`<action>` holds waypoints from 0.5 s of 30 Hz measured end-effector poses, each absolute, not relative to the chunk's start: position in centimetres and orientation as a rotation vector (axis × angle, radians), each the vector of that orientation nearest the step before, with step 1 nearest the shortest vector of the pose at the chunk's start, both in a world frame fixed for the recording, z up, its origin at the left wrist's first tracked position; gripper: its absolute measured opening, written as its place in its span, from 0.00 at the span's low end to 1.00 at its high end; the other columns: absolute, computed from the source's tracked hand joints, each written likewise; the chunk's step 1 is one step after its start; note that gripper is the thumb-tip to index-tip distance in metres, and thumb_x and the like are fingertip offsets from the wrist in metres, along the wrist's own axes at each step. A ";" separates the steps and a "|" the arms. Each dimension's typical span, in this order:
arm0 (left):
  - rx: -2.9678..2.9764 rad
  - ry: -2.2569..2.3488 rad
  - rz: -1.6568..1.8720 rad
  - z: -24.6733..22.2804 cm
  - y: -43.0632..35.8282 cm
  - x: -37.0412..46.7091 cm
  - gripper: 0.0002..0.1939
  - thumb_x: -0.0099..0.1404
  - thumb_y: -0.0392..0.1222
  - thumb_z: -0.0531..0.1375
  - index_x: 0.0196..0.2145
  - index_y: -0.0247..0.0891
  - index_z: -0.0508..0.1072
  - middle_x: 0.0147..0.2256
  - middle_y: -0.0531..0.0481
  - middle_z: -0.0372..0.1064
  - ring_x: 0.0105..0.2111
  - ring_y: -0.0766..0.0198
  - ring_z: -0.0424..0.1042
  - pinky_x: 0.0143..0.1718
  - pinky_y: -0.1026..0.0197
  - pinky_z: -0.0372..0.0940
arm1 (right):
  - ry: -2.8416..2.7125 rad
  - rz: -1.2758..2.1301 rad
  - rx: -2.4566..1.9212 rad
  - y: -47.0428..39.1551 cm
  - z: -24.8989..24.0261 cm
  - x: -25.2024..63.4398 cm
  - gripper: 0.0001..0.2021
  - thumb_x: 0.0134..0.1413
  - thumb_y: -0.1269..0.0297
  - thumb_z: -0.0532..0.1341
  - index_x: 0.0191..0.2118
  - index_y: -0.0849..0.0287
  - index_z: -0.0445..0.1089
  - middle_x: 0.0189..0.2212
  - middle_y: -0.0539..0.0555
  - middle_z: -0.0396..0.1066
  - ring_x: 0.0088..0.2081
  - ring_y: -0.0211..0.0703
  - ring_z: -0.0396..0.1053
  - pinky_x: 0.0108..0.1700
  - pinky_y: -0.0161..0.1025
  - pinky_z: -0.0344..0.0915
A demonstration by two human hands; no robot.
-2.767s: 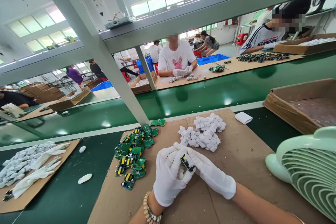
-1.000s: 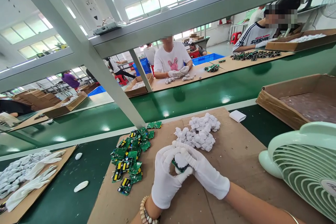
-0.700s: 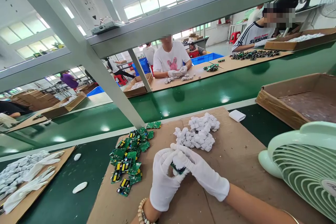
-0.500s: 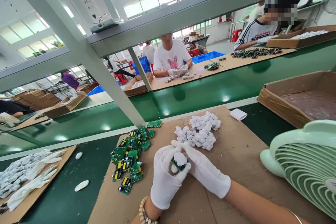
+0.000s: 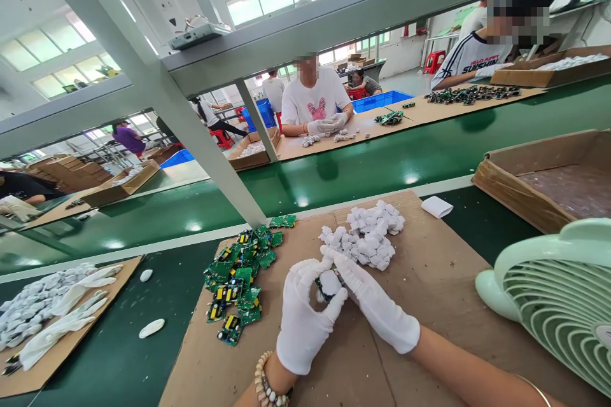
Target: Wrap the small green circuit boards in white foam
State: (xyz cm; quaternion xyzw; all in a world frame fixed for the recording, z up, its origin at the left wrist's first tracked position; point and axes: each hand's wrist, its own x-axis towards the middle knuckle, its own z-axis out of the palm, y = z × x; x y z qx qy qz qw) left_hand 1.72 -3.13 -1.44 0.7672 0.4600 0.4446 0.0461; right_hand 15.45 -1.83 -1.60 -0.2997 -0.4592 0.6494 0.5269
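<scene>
In the head view a small circuit board [image 5: 324, 297] carries a white putty-like lump [image 5: 329, 282] on its upper side. My left hand [image 5: 303, 324], in a white glove, curls its thumb and fingers around the board's edges. My right hand [image 5: 379, 308], gloved too, presses its fingers together against the board's right side, and its fingertips meet those of the left. Part of the board is hidden by the gloves. Just beyond my hands lies a heap of white lumps [image 5: 375, 238]. Left of them, green circuit boards [image 5: 245, 270] with yellow and black parts are piled on the cardboard sheet [image 5: 429, 331].
A pale green fan [image 5: 558, 292] stands at the right, below a cardboard box [image 5: 563, 172]. Loose white gloves [image 5: 71, 324] and more lumps lie at the left. A metal post [image 5: 210, 146] rises by the green conveyor [image 5: 363, 172]. A co-worker [image 5: 312, 98] sits across it.
The board and lump have tilted slightly within my hands, and my right fingers have shifted along its side. The whole view has moved a little.
</scene>
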 end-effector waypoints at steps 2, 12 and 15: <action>2.352 1.379 1.354 -1.3 -3.1 1.6 0.17 0.58 0.41 0.62 0.45 0.39 0.68 0.41 0.45 0.69 0.42 0.56 0.67 0.44 0.50 0.66 | -1.090 1.551 -0.720 -1.9 -1.8 15.5 0.25 0.55 0.45 0.58 0.54 0.53 0.66 0.56 0.53 0.61 0.61 0.47 0.51 0.65 0.46 0.40; 2.520 1.379 1.392 -2.1 -2.8 1.8 0.25 0.57 0.46 0.64 0.50 0.39 0.64 0.44 0.43 0.69 0.46 0.54 0.67 0.46 0.50 0.65 | -1.183 1.385 -0.813 -1.8 -1.5 15.5 0.23 0.54 0.46 0.59 0.52 0.53 0.68 0.53 0.54 0.65 0.58 0.50 0.56 0.64 0.49 0.45; 2.614 1.394 1.356 -2.3 -2.7 1.7 0.27 0.55 0.51 0.64 0.50 0.39 0.64 0.44 0.43 0.69 0.45 0.53 0.67 0.45 0.51 0.65 | -1.203 1.402 -0.802 -1.7 -1.8 15.5 0.25 0.54 0.47 0.58 0.54 0.54 0.66 0.44 0.56 0.70 0.49 0.51 0.64 0.59 0.50 0.55</action>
